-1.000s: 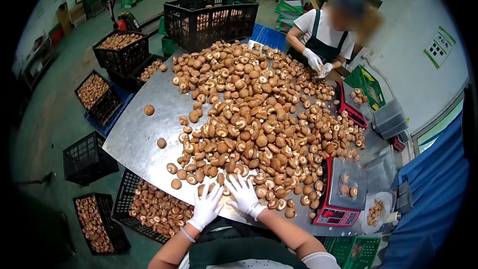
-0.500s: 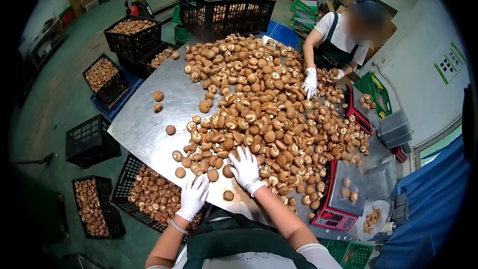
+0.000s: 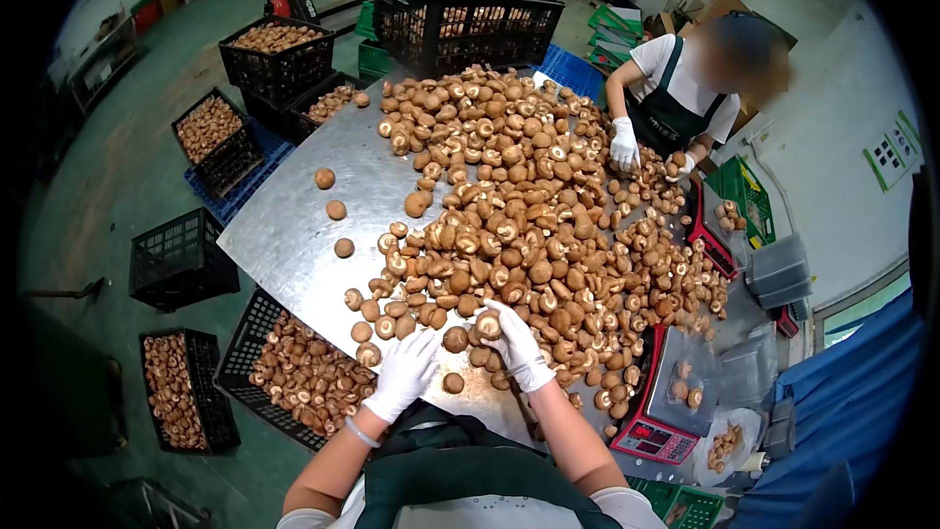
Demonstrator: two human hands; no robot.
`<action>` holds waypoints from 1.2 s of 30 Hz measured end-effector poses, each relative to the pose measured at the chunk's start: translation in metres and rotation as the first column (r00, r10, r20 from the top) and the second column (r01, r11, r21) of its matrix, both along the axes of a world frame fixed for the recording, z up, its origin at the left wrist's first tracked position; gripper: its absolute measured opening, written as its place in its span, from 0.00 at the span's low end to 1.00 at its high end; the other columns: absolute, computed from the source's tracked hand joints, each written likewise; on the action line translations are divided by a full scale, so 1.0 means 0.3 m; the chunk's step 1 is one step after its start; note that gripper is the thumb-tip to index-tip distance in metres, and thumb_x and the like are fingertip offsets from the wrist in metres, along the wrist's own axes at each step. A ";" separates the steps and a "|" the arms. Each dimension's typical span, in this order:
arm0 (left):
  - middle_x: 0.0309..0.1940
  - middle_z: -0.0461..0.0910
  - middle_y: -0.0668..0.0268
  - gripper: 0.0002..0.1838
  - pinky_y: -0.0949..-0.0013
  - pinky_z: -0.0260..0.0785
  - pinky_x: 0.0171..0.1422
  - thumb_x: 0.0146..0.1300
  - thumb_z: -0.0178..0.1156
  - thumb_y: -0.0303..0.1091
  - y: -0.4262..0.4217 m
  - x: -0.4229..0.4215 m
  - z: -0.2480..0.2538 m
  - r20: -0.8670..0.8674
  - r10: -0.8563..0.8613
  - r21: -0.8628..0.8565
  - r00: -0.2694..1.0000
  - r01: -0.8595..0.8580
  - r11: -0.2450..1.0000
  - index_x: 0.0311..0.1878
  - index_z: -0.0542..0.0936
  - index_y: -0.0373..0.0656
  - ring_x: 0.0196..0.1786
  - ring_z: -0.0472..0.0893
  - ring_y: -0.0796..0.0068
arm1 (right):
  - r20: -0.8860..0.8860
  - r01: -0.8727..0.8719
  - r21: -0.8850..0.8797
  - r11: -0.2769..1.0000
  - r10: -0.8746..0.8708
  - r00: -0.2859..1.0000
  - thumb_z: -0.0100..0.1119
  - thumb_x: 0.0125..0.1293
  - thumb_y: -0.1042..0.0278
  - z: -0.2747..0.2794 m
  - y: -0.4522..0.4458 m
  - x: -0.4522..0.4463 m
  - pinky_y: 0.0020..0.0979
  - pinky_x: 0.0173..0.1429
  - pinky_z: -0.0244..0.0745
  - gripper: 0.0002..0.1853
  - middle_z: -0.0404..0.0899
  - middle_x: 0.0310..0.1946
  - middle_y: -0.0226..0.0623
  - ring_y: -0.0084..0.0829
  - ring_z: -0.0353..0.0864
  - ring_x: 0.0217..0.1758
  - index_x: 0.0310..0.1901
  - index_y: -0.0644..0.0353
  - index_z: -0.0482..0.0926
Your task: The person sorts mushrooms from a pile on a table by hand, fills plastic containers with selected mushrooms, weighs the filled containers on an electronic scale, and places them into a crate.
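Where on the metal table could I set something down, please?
The metal table is barest between its left edge and the mushroom heap, apart from a few loose mushrooms; the middle is crowded, across to the nearer red scale.

Glossy metal table (image 3: 289, 220), mushrooms (image 3: 540, 225) seemingly matt

A produce-packing workroom
Mushrooms (image 3: 509, 196) heaped on a metal tabletop (image 3: 284, 225), digital scales (image 3: 654, 439), clear plastic tubs (image 3: 780, 269), black crates (image 3: 181, 279) on a green floor (image 3: 147, 167), a pallet truck (image 3: 294, 2).
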State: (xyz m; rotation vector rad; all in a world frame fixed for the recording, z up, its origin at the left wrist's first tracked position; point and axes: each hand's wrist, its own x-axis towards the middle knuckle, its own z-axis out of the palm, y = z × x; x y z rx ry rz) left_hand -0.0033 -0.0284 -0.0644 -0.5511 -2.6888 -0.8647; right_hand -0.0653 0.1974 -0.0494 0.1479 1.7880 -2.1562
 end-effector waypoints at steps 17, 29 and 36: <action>0.55 0.72 0.67 0.25 0.77 0.73 0.46 0.72 0.52 0.42 -0.101 0.101 -0.015 0.464 -0.725 0.783 0.509 -0.618 0.067 0.68 0.64 0.43 0.45 0.78 0.79 | -0.327 0.258 0.945 0.202 0.546 0.771 0.65 0.58 0.56 0.039 -0.184 -0.235 0.44 0.64 0.67 0.33 0.53 0.71 0.54 0.55 0.58 0.69 0.65 0.50 0.67; 0.59 0.72 0.58 0.26 0.73 0.76 0.47 0.68 0.50 0.30 -0.159 0.143 -0.019 0.421 -0.674 0.700 0.607 -0.690 -0.185 0.69 0.60 0.41 0.48 0.81 0.72 | -0.494 0.268 0.856 0.443 0.544 0.678 0.72 0.48 0.60 0.059 -0.066 -0.102 0.37 0.54 0.73 0.31 0.74 0.49 0.38 0.41 0.74 0.52 0.57 0.51 0.75; 0.62 0.69 0.61 0.28 0.69 0.73 0.57 0.69 0.53 0.32 -0.167 0.146 0.030 0.577 -0.491 0.780 0.653 -0.619 0.094 0.70 0.60 0.42 0.59 0.75 0.71 | -0.561 0.366 0.824 0.432 0.531 0.635 0.71 0.49 0.65 0.085 -0.140 -0.021 0.35 0.49 0.74 0.19 0.74 0.41 0.40 0.42 0.74 0.46 0.44 0.56 0.79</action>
